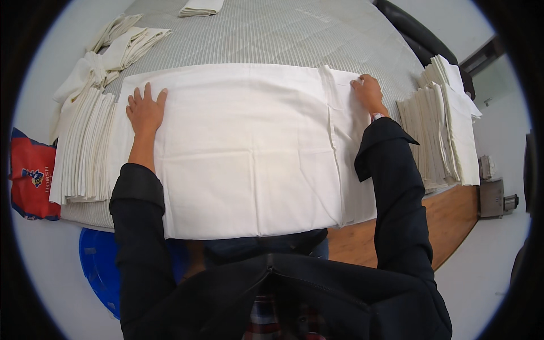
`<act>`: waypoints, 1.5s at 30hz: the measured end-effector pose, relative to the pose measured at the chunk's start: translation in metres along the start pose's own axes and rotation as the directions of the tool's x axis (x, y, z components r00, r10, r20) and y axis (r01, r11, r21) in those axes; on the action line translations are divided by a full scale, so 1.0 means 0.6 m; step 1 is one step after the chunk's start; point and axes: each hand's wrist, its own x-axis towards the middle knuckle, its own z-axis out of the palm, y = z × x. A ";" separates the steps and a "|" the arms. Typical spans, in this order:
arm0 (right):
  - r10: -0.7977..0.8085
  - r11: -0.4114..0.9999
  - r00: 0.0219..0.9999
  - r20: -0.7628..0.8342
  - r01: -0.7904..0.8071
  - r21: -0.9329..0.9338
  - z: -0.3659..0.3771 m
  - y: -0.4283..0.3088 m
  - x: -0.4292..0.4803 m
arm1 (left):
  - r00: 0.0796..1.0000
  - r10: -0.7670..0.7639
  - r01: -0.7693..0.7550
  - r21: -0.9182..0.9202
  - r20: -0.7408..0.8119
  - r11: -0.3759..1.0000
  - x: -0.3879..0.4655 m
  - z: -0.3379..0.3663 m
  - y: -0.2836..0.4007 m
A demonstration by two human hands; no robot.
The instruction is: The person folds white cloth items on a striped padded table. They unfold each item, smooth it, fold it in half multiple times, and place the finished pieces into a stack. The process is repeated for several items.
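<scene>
A large white cloth lies spread before me on the striped padded surface, with crossing crease lines and a folded-over strip along its right side. My left hand rests on its upper left part, fingers apart, palm down. At the cloth's far right corner, the curled fingers of my right hand grip the edge; the fingertips are partly hidden. The near edge of the cloth hangs close to my waist.
Folded white cloths are stacked at left and at right. Loose cloths lie at the far left, and a folded cloth at the back. A red and blue bag stands left; a blue tub sits below the table.
</scene>
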 end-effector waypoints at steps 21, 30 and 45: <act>0.048 0.997 0.988 -0.144 -0.055 -0.045 0.020 0.043 0.024 | 1.000 0.011 -0.010 0.048 -0.017 0.999 0.004 0.002 -0.004; -0.834 0.538 0.552 0.001 0.811 0.229 -0.037 -0.090 -0.282 | 0.997 0.039 -0.035 0.056 -0.068 0.998 0.011 0.015 -0.013; -0.605 0.795 0.789 0.101 0.594 0.121 -0.107 -0.033 -0.369 | 0.540 0.842 -0.770 -0.418 -0.022 0.483 -0.335 -0.086 0.218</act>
